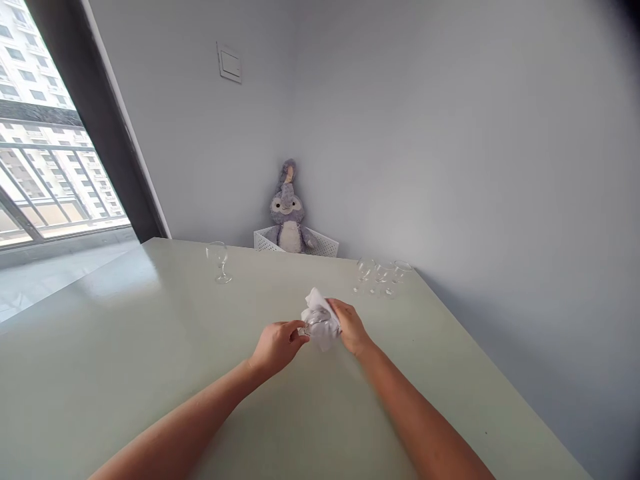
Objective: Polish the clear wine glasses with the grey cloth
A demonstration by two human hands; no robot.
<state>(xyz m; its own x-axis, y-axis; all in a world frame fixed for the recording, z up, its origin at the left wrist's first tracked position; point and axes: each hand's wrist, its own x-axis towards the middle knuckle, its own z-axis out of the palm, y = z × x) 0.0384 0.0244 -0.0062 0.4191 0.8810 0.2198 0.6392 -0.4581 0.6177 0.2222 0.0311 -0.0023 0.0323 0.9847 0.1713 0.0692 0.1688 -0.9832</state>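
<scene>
My left hand pinches the stem end of a clear wine glass, which is tipped on its side above the middle of the table. Against the bowl of that glass, my right hand holds a white cloth. The cloth bunches around the bowl and hides part of it; my right fingertips are partly covered by the cloth.
One clear stemmed glass stands upright at the back left of the pale table. Three similar glasses cluster at the back right, near the edge. Behind the table, a plush toy sits in a white perforated basket by the wall.
</scene>
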